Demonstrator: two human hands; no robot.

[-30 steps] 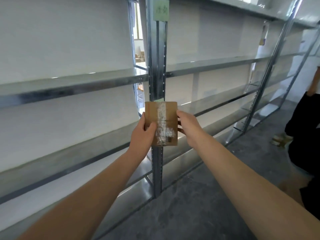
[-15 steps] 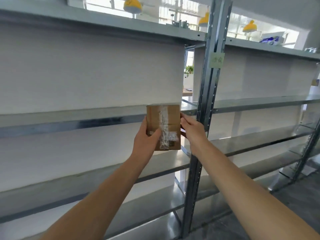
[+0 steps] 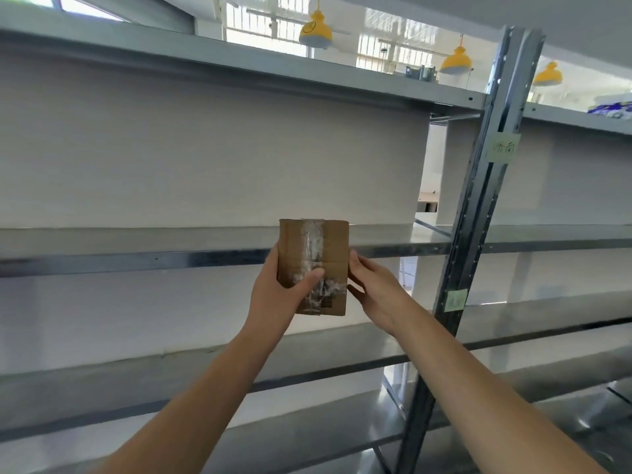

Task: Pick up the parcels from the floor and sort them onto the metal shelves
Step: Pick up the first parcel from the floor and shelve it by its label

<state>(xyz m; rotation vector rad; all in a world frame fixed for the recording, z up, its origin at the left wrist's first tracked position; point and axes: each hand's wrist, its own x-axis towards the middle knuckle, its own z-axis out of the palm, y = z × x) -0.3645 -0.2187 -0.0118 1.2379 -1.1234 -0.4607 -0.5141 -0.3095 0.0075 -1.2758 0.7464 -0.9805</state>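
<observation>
A small brown cardboard parcel [image 3: 333,249] with clear tape down its middle is held upright in front of the metal shelves. My left hand [image 3: 277,295] grips its left side, thumb across the taped face. My right hand [image 3: 376,295] holds its right edge and back. The parcel's top edge sits level with the front lip of the middle shelf [image 3: 136,260]. Its lower part hangs below that lip, in front of the shelf bay under it.
A steel upright post [image 3: 478,206] with two green paper labels stands just right of my hands. Bare shelves run above [image 3: 239,66] and below [image 3: 325,367]. White panels back the bays. Yellow lamps hang beyond the top shelf.
My view has swung up and left, off the floor and the person at the right. The parcel has risen with both hands from the lower shelves to the middle shelf's lip.
</observation>
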